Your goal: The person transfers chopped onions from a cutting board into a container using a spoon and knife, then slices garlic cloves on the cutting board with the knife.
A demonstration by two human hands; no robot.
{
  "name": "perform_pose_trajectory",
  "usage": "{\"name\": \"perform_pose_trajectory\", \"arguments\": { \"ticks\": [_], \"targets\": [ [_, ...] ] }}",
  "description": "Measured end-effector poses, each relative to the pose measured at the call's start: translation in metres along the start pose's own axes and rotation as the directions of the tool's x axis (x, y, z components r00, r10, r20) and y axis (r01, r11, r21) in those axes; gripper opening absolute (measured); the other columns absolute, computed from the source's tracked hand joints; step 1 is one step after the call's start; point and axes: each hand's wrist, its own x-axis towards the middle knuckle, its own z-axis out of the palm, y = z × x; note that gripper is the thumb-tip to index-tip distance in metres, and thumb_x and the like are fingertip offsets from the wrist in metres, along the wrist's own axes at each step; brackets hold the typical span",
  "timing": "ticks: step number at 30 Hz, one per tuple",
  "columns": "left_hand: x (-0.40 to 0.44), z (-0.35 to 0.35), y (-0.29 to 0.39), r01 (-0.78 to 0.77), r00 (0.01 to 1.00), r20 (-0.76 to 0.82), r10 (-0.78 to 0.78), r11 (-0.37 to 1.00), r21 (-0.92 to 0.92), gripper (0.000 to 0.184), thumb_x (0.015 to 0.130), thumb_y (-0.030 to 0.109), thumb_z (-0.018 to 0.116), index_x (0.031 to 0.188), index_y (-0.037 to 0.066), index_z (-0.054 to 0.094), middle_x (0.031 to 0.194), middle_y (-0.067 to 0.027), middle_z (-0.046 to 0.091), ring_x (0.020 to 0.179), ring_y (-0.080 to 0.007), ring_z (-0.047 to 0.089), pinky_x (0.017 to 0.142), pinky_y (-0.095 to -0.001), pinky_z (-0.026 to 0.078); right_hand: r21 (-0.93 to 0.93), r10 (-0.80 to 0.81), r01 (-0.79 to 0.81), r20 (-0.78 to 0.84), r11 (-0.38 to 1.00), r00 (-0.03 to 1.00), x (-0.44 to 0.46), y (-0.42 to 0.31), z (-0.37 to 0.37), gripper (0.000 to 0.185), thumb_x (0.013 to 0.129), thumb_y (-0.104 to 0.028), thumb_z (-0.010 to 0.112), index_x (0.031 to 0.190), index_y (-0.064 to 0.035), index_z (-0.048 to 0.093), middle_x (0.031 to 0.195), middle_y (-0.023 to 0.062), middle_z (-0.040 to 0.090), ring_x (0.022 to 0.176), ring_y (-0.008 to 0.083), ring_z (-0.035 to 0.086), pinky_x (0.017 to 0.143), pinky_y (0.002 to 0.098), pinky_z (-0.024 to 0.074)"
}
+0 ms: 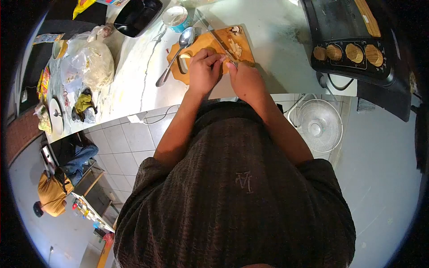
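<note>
Both my hands meet over a wooden cutting board (246, 39) near the counter's front edge. My right hand (247, 81) is closed around the handle end of a knife (213, 35), whose blade points up and left across the board. Beside it, my left hand (204, 70) is closed, its fingertips at a small pale piece by the knife; I cannot make out what that piece is. Pale cut pieces (235, 47) lie on the board right of the blade. Left of my left hand, a large metal spoon (187, 37) rests partly over the board's edge.
A tub (176, 18) and a black tray (137, 17) stand behind the board. Plastic bags (93, 64) lie at the left. A black appliance with wooden knobs (354, 53) is at the right. A fan (318, 126) stands below; another person (54, 192) is at lower left.
</note>
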Motion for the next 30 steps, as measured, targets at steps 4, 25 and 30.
{"name": "perform_pose_trajectory", "arguments": {
  "ticks": [4,25,30],
  "targets": [
    [0.0,0.0,-0.002,0.009,1.0,0.02,-0.009,1.0,0.006,0.008,0.078,0.007,0.073,0.085,0.007,0.076,0.075,-0.0075,0.062,0.071,-0.0266,0.061,0.064,-0.0382,0.047,0.006,-0.01,0.01,-0.041,1.0,0.999,0.0,0.004,0.008,0.05,0.101,-0.04,0.045,0.087,0.0046,0.062,0.081,0.0306,0.065,0.083,0.0493,0.064,0.075,0.0559,0.0495],
    [0.005,0.0,0.014,-0.011,0.997,0.072,-0.001,0.986,0.169,0.011,0.083,0.018,0.07,0.089,0.009,0.072,0.089,-0.0042,0.063,0.087,-0.0241,0.06,0.073,-0.0401,0.04,-0.059,0.079,-0.07,0.159,0.996,0.984,0.01,0.006,-0.034,0.061,0.101,-0.049,0.039,0.096,0.0056,0.065,0.093,0.0321,0.065,0.094,0.0493,0.062,0.084,0.0523,0.0489],
    [0.008,0.005,0.014,0.0,0.996,0.088,-0.015,0.986,0.167,0.011,0.083,0.018,0.069,0.089,0.009,0.072,0.09,-0.0039,0.063,0.089,-0.0236,0.06,0.073,-0.0408,0.04,-0.013,0.071,-0.07,0.138,0.997,0.988,0.011,0.01,-0.032,0.061,0.101,-0.048,0.039,0.096,0.0061,0.067,0.092,0.032,0.065,0.093,0.0484,0.063,0.085,0.0529,0.0498]
  ]
}}
